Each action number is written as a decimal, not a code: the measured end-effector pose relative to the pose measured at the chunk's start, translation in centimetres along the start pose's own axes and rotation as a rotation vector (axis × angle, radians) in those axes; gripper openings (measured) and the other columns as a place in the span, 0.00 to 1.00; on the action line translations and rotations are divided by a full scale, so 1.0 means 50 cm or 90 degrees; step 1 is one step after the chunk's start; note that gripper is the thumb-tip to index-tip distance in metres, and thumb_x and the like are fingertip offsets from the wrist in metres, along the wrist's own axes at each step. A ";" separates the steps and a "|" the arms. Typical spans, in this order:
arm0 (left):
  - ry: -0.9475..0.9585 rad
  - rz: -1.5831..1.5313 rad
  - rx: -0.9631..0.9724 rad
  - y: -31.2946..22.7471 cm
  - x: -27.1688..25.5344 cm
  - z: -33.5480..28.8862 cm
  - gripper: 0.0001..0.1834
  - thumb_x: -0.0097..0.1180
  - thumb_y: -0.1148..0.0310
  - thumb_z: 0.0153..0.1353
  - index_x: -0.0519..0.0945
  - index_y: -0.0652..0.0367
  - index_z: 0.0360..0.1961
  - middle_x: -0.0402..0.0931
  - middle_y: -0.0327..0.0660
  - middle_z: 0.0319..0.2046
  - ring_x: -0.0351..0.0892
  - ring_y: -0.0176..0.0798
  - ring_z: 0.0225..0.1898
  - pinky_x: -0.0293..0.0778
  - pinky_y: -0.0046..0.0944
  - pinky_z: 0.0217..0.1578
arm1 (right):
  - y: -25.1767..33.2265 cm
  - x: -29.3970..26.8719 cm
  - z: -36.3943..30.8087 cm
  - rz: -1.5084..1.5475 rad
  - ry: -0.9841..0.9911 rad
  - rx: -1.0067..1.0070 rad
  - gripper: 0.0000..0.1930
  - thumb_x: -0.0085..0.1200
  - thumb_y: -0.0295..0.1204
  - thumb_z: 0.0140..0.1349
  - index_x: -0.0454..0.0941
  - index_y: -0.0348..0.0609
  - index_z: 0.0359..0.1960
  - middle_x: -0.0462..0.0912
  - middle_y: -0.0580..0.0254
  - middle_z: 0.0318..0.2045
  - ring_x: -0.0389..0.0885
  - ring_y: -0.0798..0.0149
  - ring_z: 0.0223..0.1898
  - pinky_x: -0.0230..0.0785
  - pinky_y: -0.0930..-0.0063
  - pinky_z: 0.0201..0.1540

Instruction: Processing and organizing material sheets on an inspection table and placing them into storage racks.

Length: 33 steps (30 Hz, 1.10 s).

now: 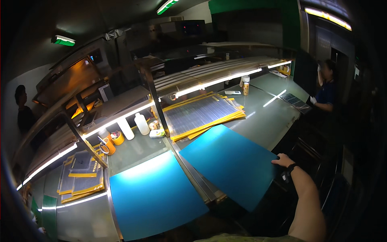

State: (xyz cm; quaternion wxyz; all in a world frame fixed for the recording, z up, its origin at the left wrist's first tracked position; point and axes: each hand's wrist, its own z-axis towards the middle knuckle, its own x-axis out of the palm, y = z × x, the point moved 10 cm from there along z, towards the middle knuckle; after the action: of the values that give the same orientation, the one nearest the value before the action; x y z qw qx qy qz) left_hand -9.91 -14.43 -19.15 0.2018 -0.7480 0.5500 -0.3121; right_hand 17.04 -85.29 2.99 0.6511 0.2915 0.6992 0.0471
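Observation:
My right hand (284, 160) is closed on the right edge of a large blue sheet (229, 165), thumb on its upper face. A dark band sits round that wrist. The sheet slants over the bench, its far corner near a stack of yellow-edged film sheets (201, 115), and its near corner hangs past the bench edge. To its left, a second blue sheet (157, 197) lies flat on the bench, with bright glare along its far edge. A metal strip (193, 171) shows between the two. My left hand is not in view.
A lit shelf frame (151, 92) runs along the back of the bench. Beneath it stand a white bottle (141, 124) and orange cups (107, 146). More yellow-edged sheets (82, 173) lie at left. At far right a person (325, 88) holds a dark panel (305, 74).

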 end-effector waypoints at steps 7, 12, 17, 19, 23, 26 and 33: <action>0.018 0.173 0.005 -0.059 -0.028 0.058 0.20 0.51 0.55 0.62 0.77 0.62 0.45 0.77 0.45 0.37 0.76 0.41 0.38 0.71 0.39 0.38 | -0.081 0.140 -0.205 0.320 0.201 0.168 0.27 0.64 0.42 0.49 0.75 0.28 0.41 0.79 0.51 0.36 0.77 0.62 0.40 0.68 0.71 0.42; 0.083 0.391 -0.003 -0.140 0.032 0.099 0.20 0.49 0.56 0.62 0.77 0.61 0.45 0.78 0.44 0.38 0.76 0.42 0.39 0.71 0.39 0.39 | -0.028 0.284 -0.385 0.631 0.449 0.250 0.27 0.61 0.33 0.54 0.68 0.30 0.52 0.75 0.53 0.48 0.74 0.60 0.49 0.68 0.71 0.51; 0.137 0.552 0.010 -0.149 0.082 0.111 0.19 0.48 0.56 0.63 0.77 0.61 0.45 0.78 0.44 0.38 0.76 0.42 0.39 0.71 0.40 0.41 | 0.091 0.303 -0.417 0.991 0.313 0.281 0.26 0.60 0.32 0.55 0.66 0.30 0.53 0.74 0.53 0.47 0.73 0.58 0.50 0.67 0.64 0.52; 0.147 0.603 0.022 -0.156 0.086 0.111 0.19 0.48 0.56 0.63 0.77 0.61 0.44 0.78 0.44 0.39 0.76 0.42 0.40 0.71 0.40 0.41 | 0.119 0.242 -0.433 1.020 0.116 0.300 0.30 0.62 0.34 0.54 0.64 0.32 0.54 0.72 0.50 0.49 0.70 0.55 0.52 0.65 0.59 0.54; 0.158 0.694 0.047 -0.155 0.090 0.106 0.19 0.47 0.56 0.63 0.77 0.60 0.44 0.78 0.44 0.39 0.76 0.42 0.40 0.71 0.40 0.42 | 0.052 0.200 -0.445 1.086 -0.106 0.246 0.30 0.65 0.35 0.50 0.66 0.30 0.50 0.72 0.49 0.47 0.71 0.55 0.50 0.64 0.61 0.54; 0.154 0.746 0.050 -0.131 0.069 0.091 0.19 0.46 0.56 0.63 0.77 0.60 0.44 0.78 0.43 0.40 0.76 0.43 0.41 0.70 0.40 0.43 | 0.062 0.049 -0.497 1.050 -0.312 0.141 0.23 0.61 0.36 0.53 0.72 0.36 0.46 0.76 0.57 0.43 0.72 0.62 0.47 0.66 0.67 0.50; 0.161 0.889 0.068 -0.108 0.048 0.084 0.19 0.44 0.57 0.64 0.78 0.59 0.44 0.78 0.43 0.40 0.76 0.43 0.42 0.70 0.40 0.45 | -0.047 -0.133 -0.585 0.469 -0.551 0.094 0.15 0.50 0.37 0.63 0.76 0.35 0.32 0.77 0.66 0.24 0.73 0.73 0.27 0.65 0.74 0.32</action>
State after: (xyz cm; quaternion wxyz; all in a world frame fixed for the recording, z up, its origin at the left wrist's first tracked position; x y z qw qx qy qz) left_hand -2.78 -15.20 -18.13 0.3259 -0.1681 0.9038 -0.2209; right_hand -11.35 -81.17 12.15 0.7965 0.5535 0.2225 0.0983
